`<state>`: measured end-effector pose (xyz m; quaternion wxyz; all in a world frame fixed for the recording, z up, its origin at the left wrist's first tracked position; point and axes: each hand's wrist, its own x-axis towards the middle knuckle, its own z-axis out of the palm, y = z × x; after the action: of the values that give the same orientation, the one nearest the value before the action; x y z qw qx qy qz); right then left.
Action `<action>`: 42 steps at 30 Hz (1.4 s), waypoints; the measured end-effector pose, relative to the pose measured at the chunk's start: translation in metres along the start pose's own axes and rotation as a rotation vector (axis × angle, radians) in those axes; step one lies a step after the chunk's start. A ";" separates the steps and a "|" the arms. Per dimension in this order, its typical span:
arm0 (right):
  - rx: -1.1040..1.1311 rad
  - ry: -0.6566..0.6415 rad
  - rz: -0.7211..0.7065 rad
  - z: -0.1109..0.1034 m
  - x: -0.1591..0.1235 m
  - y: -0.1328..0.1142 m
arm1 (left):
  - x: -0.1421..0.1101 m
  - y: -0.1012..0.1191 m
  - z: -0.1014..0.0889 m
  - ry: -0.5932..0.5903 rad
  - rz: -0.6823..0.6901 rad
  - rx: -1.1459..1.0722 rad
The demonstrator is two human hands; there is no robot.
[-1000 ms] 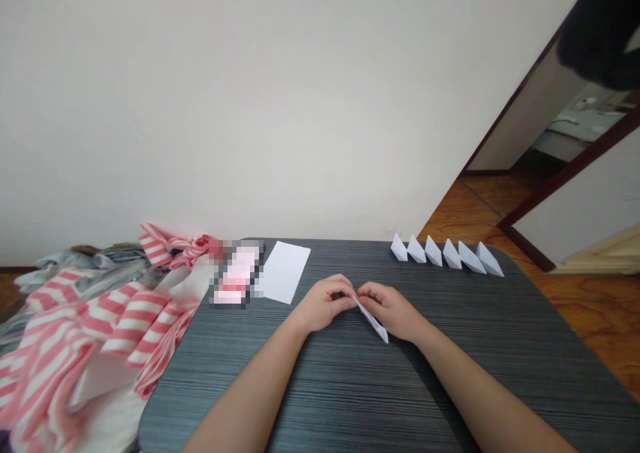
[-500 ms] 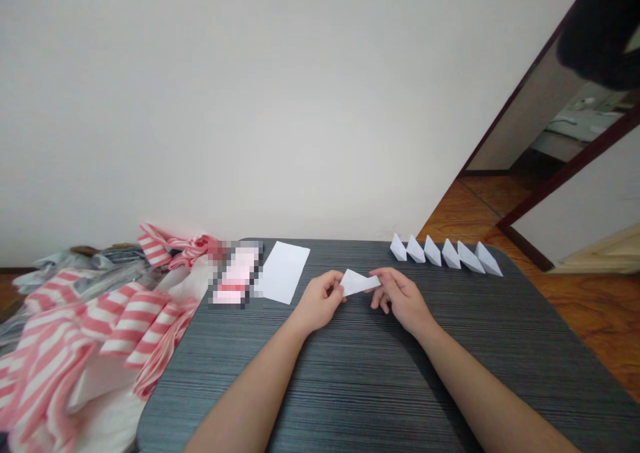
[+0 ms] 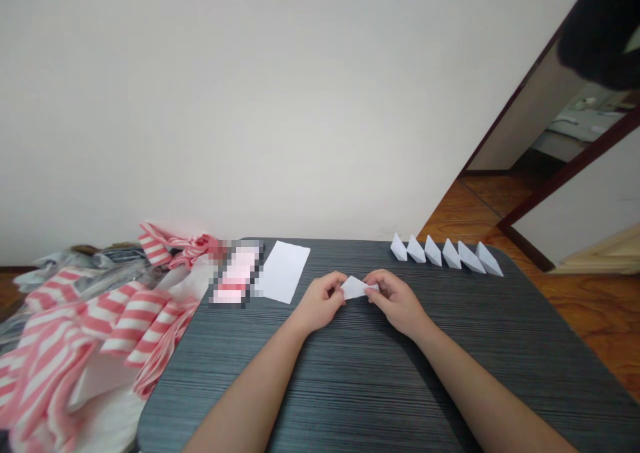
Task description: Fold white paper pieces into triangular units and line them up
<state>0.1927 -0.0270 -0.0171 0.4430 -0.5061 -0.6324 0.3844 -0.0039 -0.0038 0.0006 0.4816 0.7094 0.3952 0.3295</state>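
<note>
The person's left hand (image 3: 323,301) and right hand (image 3: 397,305) form a two-sided grip, each closed by thumb and fingers on a small folded piece of white paper (image 3: 354,287). The left hand pinches its left end and the right hand pinches its right end, so the piece spans the gap between them, its upper edge rising to a blunt point. Whether its underside touches the dark grey table with fine streaked grain (image 3: 330,386) beneath the grip cannot be told. Two bare forearms run back from the grip toward the near edge.

Left of the grip and a little beyond it, a flat, four-sided white paper sheet (image 3: 286,273) lies on the table. Further left, just beside that sheet, is a pixelated pink and dark oblong item (image 3: 234,276), its details hidden. To the right of the grip and beyond it, six small, pointed, folded white paper shapes (image 3: 433,253) stand in a row near the far edge, the two rightmost set close together.

Well to the left of the grip, past the table's side, red-and-white striped cloth (image 3: 125,326) lies heaped. Straight beyond the grip rises a plain pale wall (image 3: 300,106); far right is brown wood-patterned floor (image 3: 480,206).
</note>
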 end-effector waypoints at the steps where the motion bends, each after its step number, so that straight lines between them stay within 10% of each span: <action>1: -0.017 0.002 -0.005 0.000 0.000 0.000 | 0.000 0.002 0.000 -0.006 0.009 0.001; 42: -0.122 -0.077 -0.005 -0.001 0.000 -0.006 | -0.001 0.004 0.002 -0.073 0.021 0.115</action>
<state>0.1923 -0.0275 -0.0114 0.3877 -0.5154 -0.6724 0.3633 -0.0018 -0.0062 0.0042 0.4505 0.7516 0.3881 0.2855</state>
